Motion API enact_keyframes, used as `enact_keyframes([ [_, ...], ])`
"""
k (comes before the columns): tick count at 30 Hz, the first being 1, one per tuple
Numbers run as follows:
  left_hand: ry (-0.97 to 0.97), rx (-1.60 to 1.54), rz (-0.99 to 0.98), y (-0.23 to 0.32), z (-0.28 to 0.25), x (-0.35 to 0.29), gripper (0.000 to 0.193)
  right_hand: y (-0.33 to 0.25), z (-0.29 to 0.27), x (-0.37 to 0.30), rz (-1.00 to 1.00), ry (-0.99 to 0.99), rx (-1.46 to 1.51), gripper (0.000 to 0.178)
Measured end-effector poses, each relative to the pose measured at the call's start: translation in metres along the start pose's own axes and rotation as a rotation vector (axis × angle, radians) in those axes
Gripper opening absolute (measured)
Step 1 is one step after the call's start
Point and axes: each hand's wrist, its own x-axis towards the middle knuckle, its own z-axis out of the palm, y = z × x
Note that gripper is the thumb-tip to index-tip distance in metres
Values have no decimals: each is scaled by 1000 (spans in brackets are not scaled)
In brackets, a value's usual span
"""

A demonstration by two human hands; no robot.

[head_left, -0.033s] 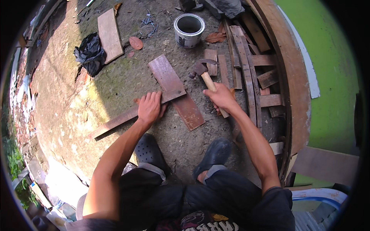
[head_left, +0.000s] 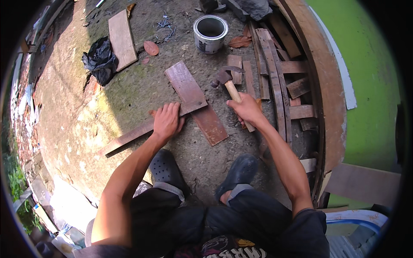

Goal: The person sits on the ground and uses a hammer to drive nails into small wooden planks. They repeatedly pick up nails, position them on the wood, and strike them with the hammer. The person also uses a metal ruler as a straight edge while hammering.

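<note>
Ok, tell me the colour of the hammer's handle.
Pale, light-tan wood: the hammer handle, gripped in the right hand, shows best in the head view.

Bare forearms, dark shorts (head_left: 241, 223) — black perforated clogs (head_left: 165, 167) — printed dark shirt (head_left: 223, 249).

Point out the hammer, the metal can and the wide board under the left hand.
hammer (head_left: 224, 77), head view, on its metal head.
metal can (head_left: 209, 41), head view, on its outer wall.
wide board (head_left: 185, 84), head view, on its bare upper face.
</note>
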Motion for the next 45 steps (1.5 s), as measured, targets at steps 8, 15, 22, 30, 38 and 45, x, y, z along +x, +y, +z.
enact_keyframes([
  [8,-246,-35,4,8,-17,8,67,36,2,-14,-2,51,-55,32],
  [15,62,22,50,11,-4,14,82,48,10,-16,-103,169,-111,37],
  [22,144,13,23,13,10,15,68,31,22,-18,-235,291,-224,41],
  [30,49,1,-19,13,10,14,69,1,32,-30,-394,373,-173,30],
  [38,45,-11,-1,9,10,15,68,21,44,-17,-250,347,-344,29],
  [45,28,-11,-2,11,11,16,69,18,46,-20,-276,328,-305,30],
])
